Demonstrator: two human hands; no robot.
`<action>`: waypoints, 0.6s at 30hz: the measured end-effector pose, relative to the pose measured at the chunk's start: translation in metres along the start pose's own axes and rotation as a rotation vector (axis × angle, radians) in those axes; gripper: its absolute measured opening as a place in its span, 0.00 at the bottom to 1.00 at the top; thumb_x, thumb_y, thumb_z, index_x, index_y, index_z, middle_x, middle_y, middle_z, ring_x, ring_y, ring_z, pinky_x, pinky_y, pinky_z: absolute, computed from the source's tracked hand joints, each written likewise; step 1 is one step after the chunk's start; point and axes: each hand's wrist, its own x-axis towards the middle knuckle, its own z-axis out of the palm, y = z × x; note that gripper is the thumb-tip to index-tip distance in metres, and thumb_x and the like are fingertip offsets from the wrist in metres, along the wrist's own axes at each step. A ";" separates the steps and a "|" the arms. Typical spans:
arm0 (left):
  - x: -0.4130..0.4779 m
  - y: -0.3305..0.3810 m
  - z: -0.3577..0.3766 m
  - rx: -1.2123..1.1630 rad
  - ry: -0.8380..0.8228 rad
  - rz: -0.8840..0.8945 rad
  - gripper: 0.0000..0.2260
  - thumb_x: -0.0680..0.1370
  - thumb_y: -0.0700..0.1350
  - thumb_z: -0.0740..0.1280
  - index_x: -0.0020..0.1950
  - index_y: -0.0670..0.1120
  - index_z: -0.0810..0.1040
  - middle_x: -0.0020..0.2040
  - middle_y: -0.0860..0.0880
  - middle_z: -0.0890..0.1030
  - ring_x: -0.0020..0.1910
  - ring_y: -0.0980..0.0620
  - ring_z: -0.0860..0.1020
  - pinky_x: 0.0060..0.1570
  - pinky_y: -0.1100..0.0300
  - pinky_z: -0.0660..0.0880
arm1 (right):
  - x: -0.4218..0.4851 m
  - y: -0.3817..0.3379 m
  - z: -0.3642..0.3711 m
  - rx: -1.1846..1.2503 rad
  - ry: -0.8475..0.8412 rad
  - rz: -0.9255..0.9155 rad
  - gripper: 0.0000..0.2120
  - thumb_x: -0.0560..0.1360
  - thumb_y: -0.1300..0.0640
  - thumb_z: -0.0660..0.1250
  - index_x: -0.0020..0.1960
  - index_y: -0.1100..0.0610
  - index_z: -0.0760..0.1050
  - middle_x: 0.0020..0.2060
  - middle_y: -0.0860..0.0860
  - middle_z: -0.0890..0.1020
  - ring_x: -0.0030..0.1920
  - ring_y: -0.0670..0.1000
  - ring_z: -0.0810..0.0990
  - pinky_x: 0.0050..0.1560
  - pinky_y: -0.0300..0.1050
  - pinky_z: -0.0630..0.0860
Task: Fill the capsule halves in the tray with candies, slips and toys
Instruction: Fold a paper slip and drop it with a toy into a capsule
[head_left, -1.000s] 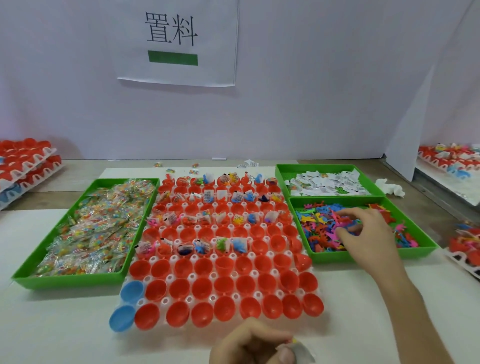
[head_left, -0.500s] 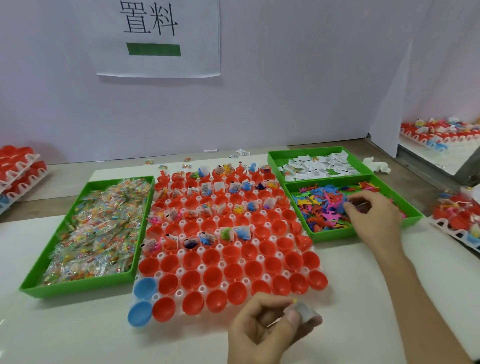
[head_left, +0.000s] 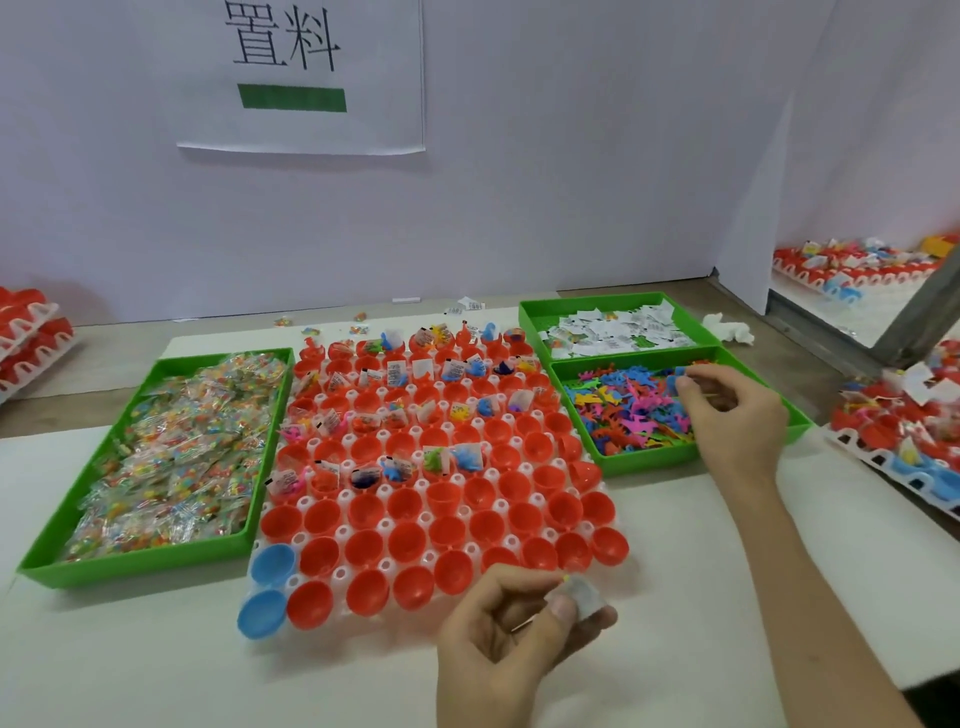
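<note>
While our right hand (head_left: 737, 415) hangs over the toy bin (head_left: 649, 462) on the right, its curled fingertips pinch a blue toy (head_left: 675, 383) on the far side of the heap of toys (head_left: 623, 410). Our left hand (head_left: 498, 639) is over the near part of the desk (head_left: 156, 665), just in front of the tray (head_left: 340, 574). Its thumb and forefinger are clamped on a small pale packet (head_left: 582, 597), and we cannot tell whether that is a candy or a slip. The two hands are well apart. The tray lies mid-desk between the bins, its white grid packed with red halves (head_left: 457, 571), plus two blue halves (head_left: 272, 564) at its near left corner. Halves in the far rows, and in one row across the middle, carry toys and slips. Just beside the tray on the left sits the candy bin (head_left: 156, 564), heaped with clear-wrapped candies (head_left: 182, 447). On the far right, directly behind the toy bin, the slip bin (head_left: 530, 317) holds white slips (head_left: 618, 330). A few loose bits lie on the desk beyond the tray. Stacked trays (head_left: 31, 332) of red halves stand at the left edge, and a filled tray (head_left: 883, 436) lies at the right. A sign (head_left: 311, 78) hangs on the wall.
</note>
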 end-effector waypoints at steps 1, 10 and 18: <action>-0.001 0.000 0.001 0.003 0.006 0.011 0.04 0.64 0.34 0.71 0.37 0.37 0.84 0.36 0.31 0.82 0.38 0.32 0.85 0.37 0.54 0.83 | 0.000 -0.001 0.001 0.031 0.003 0.003 0.05 0.75 0.61 0.73 0.51 0.59 0.84 0.41 0.50 0.84 0.35 0.33 0.79 0.39 0.25 0.74; -0.007 0.002 0.004 0.011 0.020 0.048 0.04 0.63 0.34 0.71 0.34 0.40 0.85 0.35 0.33 0.83 0.38 0.34 0.85 0.37 0.54 0.83 | -0.005 -0.016 0.006 0.192 -0.044 -0.040 0.06 0.74 0.64 0.71 0.47 0.54 0.81 0.46 0.54 0.83 0.43 0.47 0.80 0.45 0.37 0.76; -0.008 0.005 0.002 -0.017 0.126 0.074 0.04 0.63 0.33 0.72 0.35 0.38 0.84 0.35 0.32 0.81 0.37 0.35 0.85 0.36 0.53 0.83 | -0.017 -0.038 0.012 0.412 -0.201 0.032 0.14 0.76 0.67 0.68 0.43 0.48 0.78 0.38 0.50 0.83 0.39 0.48 0.82 0.41 0.36 0.78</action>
